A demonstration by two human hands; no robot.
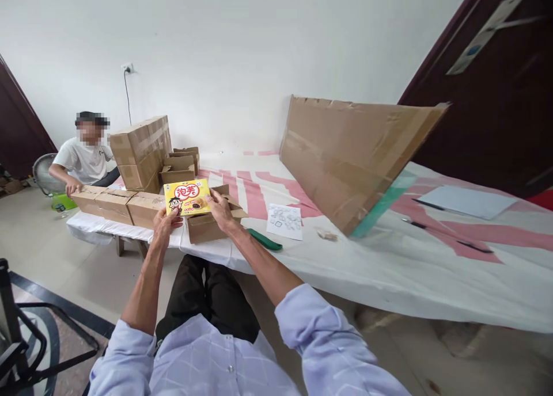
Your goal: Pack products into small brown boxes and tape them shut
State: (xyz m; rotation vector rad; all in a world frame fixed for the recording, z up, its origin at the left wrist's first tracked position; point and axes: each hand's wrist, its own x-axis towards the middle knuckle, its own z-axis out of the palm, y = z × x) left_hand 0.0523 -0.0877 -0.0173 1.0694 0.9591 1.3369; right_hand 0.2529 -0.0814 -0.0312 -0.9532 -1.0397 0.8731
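A yellow snack box [188,195] with red Chinese lettering and a cartoon figure is held up between my two hands. My left hand [164,223] grips its lower left edge, fingers closed on it. At the right edge, my right hand [219,207] has its thumb on the front face. Just behind and below the snack box sits an open brown carton [207,228] with raised flaps; its inside is hidden from me. To the left, closed cardboard boxes [110,205] stand in a row along the table edge.
A seated person [88,157] rests a hand on the row's far end. Stacked cartons [142,154] and small open boxes [178,170] stand behind. Rightward are a green-handled object [265,239], a printed sheet [285,221], a large leaning cardboard panel [354,148] and pens [475,247].
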